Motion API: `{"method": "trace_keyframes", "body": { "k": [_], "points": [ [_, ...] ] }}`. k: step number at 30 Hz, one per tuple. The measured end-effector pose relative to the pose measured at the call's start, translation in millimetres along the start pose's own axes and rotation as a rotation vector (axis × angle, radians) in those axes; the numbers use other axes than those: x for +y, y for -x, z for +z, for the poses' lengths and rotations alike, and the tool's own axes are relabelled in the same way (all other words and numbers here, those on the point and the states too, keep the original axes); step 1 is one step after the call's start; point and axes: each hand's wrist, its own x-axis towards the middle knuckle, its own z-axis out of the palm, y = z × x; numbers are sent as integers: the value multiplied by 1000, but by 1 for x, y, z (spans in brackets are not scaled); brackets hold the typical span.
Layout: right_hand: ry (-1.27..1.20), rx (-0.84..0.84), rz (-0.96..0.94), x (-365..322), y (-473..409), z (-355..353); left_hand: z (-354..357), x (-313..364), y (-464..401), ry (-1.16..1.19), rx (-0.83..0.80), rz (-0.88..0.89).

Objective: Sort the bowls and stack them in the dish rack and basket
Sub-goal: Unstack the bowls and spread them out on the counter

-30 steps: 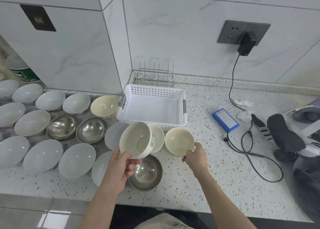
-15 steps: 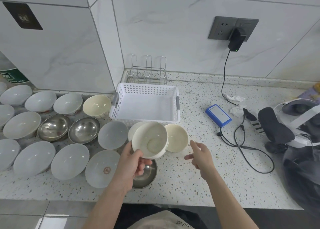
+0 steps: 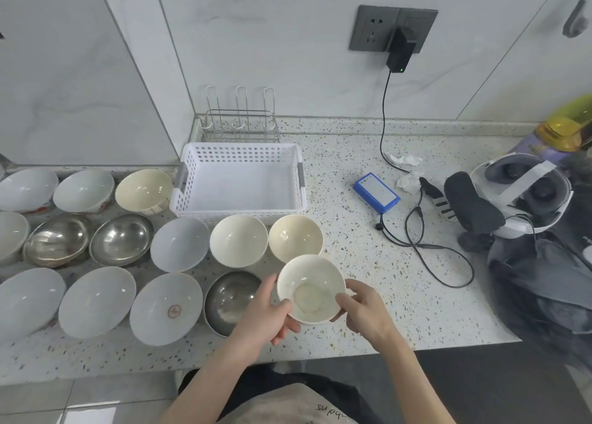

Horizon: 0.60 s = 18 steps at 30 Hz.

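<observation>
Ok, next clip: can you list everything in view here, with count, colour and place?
held bowl: 1, cream, above the counter's front edge, in both hands
cream bowls: 3, on the counter near the basket
steel bowls: 3, silver, left half of the counter
white bowls: 7 at least, left, some cut off by the frame
basket: 1, white plastic, holds nothing, mid counter
dish rack: 1, wire, behind the basket
blue box: 1, right of the basket
charger: 1, black, plugged into the wall socket
headset: 1, white and black, far right
left hand: grip on the bowl's left rim
right hand: grip on its right rim
</observation>
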Motion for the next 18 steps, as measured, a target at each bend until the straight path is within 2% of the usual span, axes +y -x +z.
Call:
{"method": "trace_keyframes", "body": {
  "k": [5,13,18],
  "points": [
    [78,11,56,14,-1,4,6,-13,7,-99,-53,-48],
    [135,-10,72,22,-7,12,6,-19,12,-136,-25,125],
    [186,-30,51,20,-9,18,1,-22,5,-297,13,167]
  ]
}}
